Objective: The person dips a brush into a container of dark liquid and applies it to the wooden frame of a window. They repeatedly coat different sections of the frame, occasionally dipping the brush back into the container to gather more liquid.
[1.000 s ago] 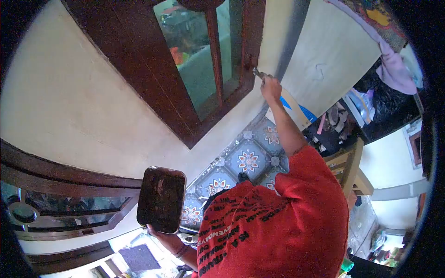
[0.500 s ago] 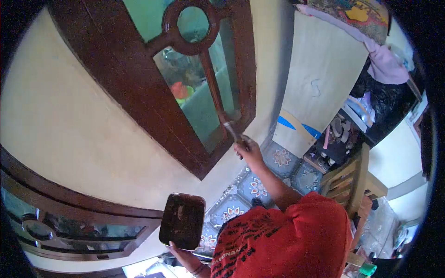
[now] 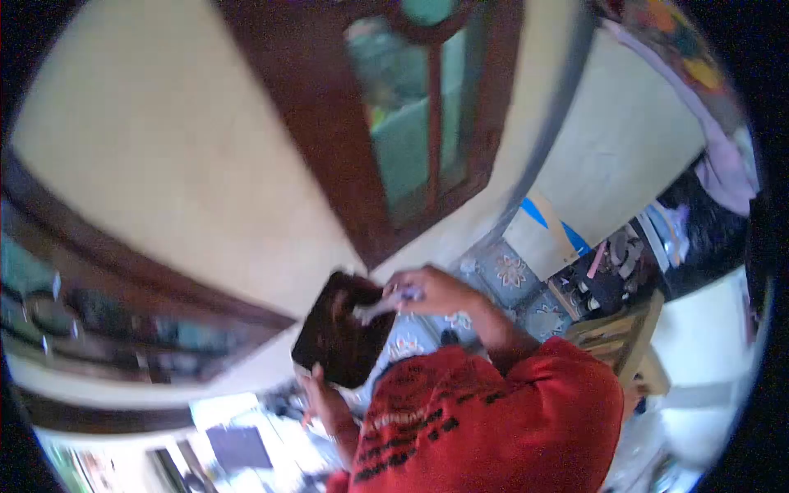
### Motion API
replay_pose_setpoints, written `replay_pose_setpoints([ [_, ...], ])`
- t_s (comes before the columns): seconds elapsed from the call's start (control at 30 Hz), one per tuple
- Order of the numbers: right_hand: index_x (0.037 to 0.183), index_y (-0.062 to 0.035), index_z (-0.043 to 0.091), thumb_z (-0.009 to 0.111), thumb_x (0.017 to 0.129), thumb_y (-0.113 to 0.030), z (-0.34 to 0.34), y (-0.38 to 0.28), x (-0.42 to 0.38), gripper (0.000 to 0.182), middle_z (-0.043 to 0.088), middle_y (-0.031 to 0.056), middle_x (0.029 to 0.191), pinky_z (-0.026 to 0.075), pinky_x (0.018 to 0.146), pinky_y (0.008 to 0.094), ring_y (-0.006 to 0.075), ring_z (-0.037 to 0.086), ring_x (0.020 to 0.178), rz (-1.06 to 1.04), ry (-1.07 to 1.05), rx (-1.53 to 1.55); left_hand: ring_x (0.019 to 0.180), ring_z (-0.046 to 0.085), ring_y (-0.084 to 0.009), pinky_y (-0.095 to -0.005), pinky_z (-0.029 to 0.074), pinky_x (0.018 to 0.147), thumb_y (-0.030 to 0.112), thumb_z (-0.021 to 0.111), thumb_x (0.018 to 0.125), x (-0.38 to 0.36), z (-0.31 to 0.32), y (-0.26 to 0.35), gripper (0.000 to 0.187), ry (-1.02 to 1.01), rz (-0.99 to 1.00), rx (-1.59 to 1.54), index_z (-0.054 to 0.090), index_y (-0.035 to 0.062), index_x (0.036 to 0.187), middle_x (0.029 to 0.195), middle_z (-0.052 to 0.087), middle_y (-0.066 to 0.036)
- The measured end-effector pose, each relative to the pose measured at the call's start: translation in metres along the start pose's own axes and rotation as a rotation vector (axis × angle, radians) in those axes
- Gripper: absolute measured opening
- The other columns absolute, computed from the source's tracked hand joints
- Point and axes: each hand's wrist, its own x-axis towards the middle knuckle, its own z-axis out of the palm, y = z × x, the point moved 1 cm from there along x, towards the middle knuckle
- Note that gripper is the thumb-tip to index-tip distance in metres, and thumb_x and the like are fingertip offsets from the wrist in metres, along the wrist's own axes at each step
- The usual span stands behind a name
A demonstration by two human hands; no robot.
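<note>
My left hand grips the lower edge of a dark rectangular paint tray, which is tilted and has dark brown paint inside. In my right hand is a paintbrush, its bristle end over the tray's inside. Blur hides whether the bristles touch the paint. Just above the tray is the lower corner of a dark brown wooden window frame with greenish glass panes. My red-shirted body fills the bottom of the view.
A cream wall runs between this frame and a second brown window frame at left. Patterned floor tiles lie below. To the right stand a pale board, a wooden chair and a cluttered shelf.
My right hand has brought the brush from the window frame down and left to the tray. The tray has risen and tilted. The whole view has shifted leftward and down.
</note>
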Motion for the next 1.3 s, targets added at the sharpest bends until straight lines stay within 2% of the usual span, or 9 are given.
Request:
replay_pose_setpoints([
  [0.03, 0.100, -0.0024, 0.063, 0.068, 0.080, -0.013, 0.001, -0.004, 0.002, 0.023, 0.067, 0.0052, 0.089, 0.049, 0.077, 0.0290, 0.0107, 0.060, 0.084, -0.015, 0.026, 0.045, 0.124, 0.041, -0.0263, -0.0384, 0.025, 0.109, 0.010, 0.055, 0.085, -0.003, 0.003, 0.001, 0.060, 0.018, -0.157, -0.210, 0.034, 0.0022, 0.140, 0.138, 0.042, -0.015],
  [0.07, 0.098, -0.0022, 0.064, 0.070, 0.079, -0.013, -0.003, -0.013, 0.001, 0.023, 0.066, 0.0042, 0.089, 0.049, 0.077, 0.0289, 0.0106, 0.060, 0.084, -0.001, 0.031, 0.075, 0.123, 0.041, -0.0251, -0.0373, 0.025, 0.109, 0.015, 0.056, 0.085, -0.004, -0.014, -0.016, 0.061, -0.087, 0.082, 0.058, 0.033, 0.0023, 0.140, 0.138, 0.041, -0.013],
  [0.27, 0.099, -0.0038, 0.063, 0.068, 0.081, -0.009, 0.000, -0.053, -0.006, 0.020, 0.066, 0.0047, 0.088, 0.049, 0.070, 0.0274, 0.0118, 0.061, 0.077, -0.211, 0.256, 0.142, 0.125, 0.044, -0.0259, -0.0391, 0.034, 0.105, 0.029, 0.057, 0.080, -0.031, 0.012, -0.004, 0.066, -0.083, -0.069, -0.322, 0.036, 0.0030, 0.137, 0.135, 0.045, -0.011],
  [0.33, 0.098, -0.0014, 0.064, 0.066, 0.078, -0.005, -0.006, -0.076, -0.005, 0.021, 0.065, 0.0090, 0.092, 0.049, 0.075, 0.0316, 0.0196, 0.061, 0.083, -0.370, 0.338, -0.237, 0.123, 0.046, -0.0264, -0.0400, 0.036, 0.104, 0.030, 0.057, 0.080, -0.038, 0.022, 0.004, 0.067, -0.189, -0.095, -0.421, 0.035, 0.0041, 0.138, 0.134, 0.045, -0.011],
  [0.63, 0.098, -0.0022, 0.065, 0.072, 0.072, -0.010, 0.024, -0.080, 0.009, 0.028, 0.064, 0.0122, 0.087, 0.051, 0.068, 0.0368, 0.0277, 0.061, 0.076, -0.391, 0.114, -0.662, 0.126, 0.041, -0.0269, -0.0391, 0.033, 0.106, 0.033, 0.072, 0.070, -0.044, 0.042, 0.014, 0.097, -0.248, 0.032, -0.271, 0.018, 0.0037, 0.145, 0.137, 0.040, -0.014],
  [0.73, 0.095, -0.0012, 0.065, 0.071, 0.074, -0.010, 0.037, -0.077, 0.004, 0.023, 0.066, 0.0114, 0.085, 0.051, 0.067, 0.0368, 0.0290, 0.062, 0.073, -0.375, 0.013, -0.554, 0.126, 0.042, -0.0268, -0.0386, 0.032, 0.106, 0.035, 0.072, 0.070, -0.046, 0.041, 0.007, 0.096, -0.210, 0.019, -0.261, 0.019, 0.0039, 0.145, 0.136, 0.041, -0.014],
  [0.83, 0.095, -0.0014, 0.065, 0.070, 0.074, -0.009, 0.040, -0.076, -0.001, 0.023, 0.067, 0.0115, 0.086, 0.051, 0.067, 0.0366, 0.0294, 0.063, 0.074, -0.442, -0.044, -0.405, 0.123, 0.046, -0.0299, -0.0438, 0.039, 0.103, 0.032, 0.058, 0.080, -0.046, 0.034, -0.006, 0.069, -0.176, 0.000, -0.190, 0.032, 0.0028, 0.138, 0.135, 0.044, -0.015],
  [0.97, 0.098, -0.0046, 0.066, 0.068, 0.075, -0.005, 0.036, -0.065, 0.010, 0.023, 0.067, 0.0116, 0.087, 0.051, 0.070, 0.0366, 0.0281, 0.063, 0.077, -0.406, 0.219, -0.521, 0.122, 0.046, -0.0273, -0.0397, 0.037, 0.103, 0.036, 0.066, 0.075, -0.047, 0.050, 0.013, 0.083, -0.219, 0.039, -0.169, 0.026, 0.0035, 0.140, 0.133, 0.044, -0.015],
  [1.3, 0.100, -0.0051, 0.067, 0.067, 0.079, -0.013, 0.046, -0.066, -0.006, 0.023, 0.068, 0.0097, 0.094, 0.052, 0.069, 0.0357, 0.0263, 0.064, 0.075, -0.472, -0.146, -0.271, 0.121, 0.045, -0.0258, -0.0367, 0.035, 0.103, 0.040, 0.073, 0.070, -0.046, 0.057, 0.019, 0.098, -0.226, 0.098, -0.102, 0.019, 0.0055, 0.144, 0.130, 0.044, -0.015],
])
